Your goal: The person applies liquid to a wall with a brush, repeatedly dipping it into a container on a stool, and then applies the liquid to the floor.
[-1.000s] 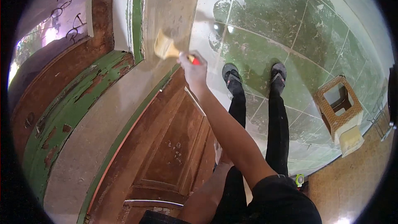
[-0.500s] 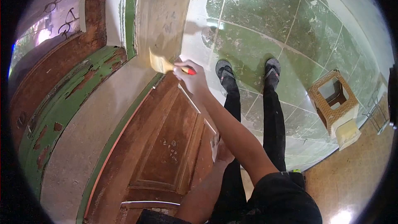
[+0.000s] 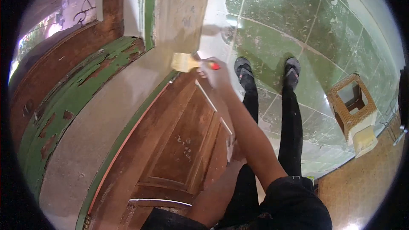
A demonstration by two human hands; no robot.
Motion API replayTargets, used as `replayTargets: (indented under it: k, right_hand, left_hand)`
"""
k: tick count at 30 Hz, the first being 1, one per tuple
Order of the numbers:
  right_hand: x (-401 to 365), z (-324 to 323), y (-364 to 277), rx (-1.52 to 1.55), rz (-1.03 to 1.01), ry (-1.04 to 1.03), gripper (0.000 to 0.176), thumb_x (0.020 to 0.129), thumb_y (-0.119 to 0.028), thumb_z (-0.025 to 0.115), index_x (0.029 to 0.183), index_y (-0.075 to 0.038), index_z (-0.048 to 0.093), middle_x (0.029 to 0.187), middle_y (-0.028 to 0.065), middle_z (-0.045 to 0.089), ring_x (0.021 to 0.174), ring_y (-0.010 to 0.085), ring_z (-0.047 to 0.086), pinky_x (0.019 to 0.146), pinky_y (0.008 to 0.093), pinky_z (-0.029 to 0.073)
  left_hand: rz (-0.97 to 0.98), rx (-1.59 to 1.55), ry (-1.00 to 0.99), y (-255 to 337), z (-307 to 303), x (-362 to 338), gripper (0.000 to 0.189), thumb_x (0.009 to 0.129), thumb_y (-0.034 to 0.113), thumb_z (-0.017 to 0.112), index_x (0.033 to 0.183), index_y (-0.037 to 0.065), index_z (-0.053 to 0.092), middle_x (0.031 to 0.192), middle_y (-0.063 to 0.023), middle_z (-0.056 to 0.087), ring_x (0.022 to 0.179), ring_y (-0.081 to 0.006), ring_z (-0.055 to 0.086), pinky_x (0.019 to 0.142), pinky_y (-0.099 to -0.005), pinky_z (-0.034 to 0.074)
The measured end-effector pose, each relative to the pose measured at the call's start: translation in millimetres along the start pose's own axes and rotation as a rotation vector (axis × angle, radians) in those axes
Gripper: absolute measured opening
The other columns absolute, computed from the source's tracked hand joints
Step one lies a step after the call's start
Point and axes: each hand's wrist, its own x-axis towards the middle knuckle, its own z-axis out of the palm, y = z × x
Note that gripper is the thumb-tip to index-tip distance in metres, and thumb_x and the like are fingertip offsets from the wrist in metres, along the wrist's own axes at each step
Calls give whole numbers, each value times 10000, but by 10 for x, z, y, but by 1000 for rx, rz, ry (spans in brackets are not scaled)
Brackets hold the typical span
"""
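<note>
My right hand (image 3: 211, 69) is closed around a paintbrush (image 3: 185, 62). The brush has wide pale bristles and a handle with a red end. Its bristles are over the corner of a bare grey-beige door frame (image 3: 181, 17), close to the top of a brown wooden door (image 3: 174, 145). My left hand (image 3: 235, 153) is low beside the door, mostly hidden behind my right forearm. A pale shape shows at its fingers, but I cannot make out what it is.
A woven-pattern stool (image 3: 365, 110) stands on the worn green tiled floor (image 3: 277, 30) at right. Peeling green paint covers a wooden frame piece (image 3: 85, 76) at left. My feet in flip-flops (image 3: 243, 67) are on the tiles. A white wall strip (image 3: 215, 38) adjoins the frame.
The view has shifted, so the surroundings appear further right. The brush has turned from slanting to nearly level, its bristles now showing their broad side. My left hand is more covered by my right forearm.
</note>
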Motion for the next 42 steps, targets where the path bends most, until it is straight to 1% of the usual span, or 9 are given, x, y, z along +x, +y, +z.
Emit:
replayTargets:
  k: [6,14,16,20,28,30,32,40,42]
  right_hand:
    - [368,126,-127,278,-265,297,164,912,-46,620,1039,57,636,829,113,664,697,117,609,617,232,499]
    - [-41,-54,-151,-190,-158,-32,170,905,-84,633,991,61,652,761,84,658,594,98,561,538,240,467]
    - [187,-64,-152,87,-192,208,169,885,-95,657,965,53,649,753,82,652,592,97,555,529,228,451]
    - [645,204,30,760,-12,258,139,863,-104,682,916,19,644,725,83,632,556,99,522,500,220,410]
    - [493,-186,492,-122,91,417,178,816,-152,750,860,-31,627,745,37,615,556,96,559,477,233,393]
    - [606,-152,437,36,-15,413,182,830,-165,742,881,-10,660,659,21,616,540,105,539,529,251,416]
    - [637,60,178,691,-93,290,170,830,-161,744,882,-28,651,667,6,580,536,102,522,526,245,412]
    - [418,-76,220,37,75,405,148,842,-167,731,852,-41,653,659,10,585,527,74,496,468,218,366]
    - [409,-32,171,325,12,321,112,855,-147,717,886,-51,669,680,14,590,541,78,491,470,218,360]
  left_hand:
    - [-25,168,-124,-114,14,52,610,882,448,567,1412,171,445,1486,-68,384,1422,-297,232,1152,-532,165]
    - [52,161,19,-111,45,14,578,880,430,577,1383,163,479,1474,-66,406,1417,-301,244,1155,-532,158]
    - [-93,-408,-63,-216,123,75,533,886,403,573,1351,151,510,1476,-92,404,1423,-319,233,1159,-534,151]
    - [-91,-386,-60,-304,121,33,532,886,401,573,1350,149,510,1474,-93,406,1420,-320,237,1157,-533,154]
    - [-61,-339,-40,-346,30,-2,529,887,397,575,1348,145,509,1468,-96,411,1413,-320,248,1154,-531,163]
    - [-57,-332,-36,-353,26,-2,528,888,395,575,1348,144,509,1467,-97,412,1411,-320,250,1153,-530,165]
    - [-56,-319,-33,-384,17,12,528,888,394,575,1347,143,509,1465,-97,413,1409,-320,253,1152,-530,168]
    - [-39,-285,-25,-358,17,14,525,889,389,577,1345,139,509,1459,-100,419,1402,-321,263,1148,-528,176]
    - [-40,-277,-21,-362,22,3,524,889,388,577,1345,138,508,1458,-101,420,1400,-321,266,1147,-527,178]
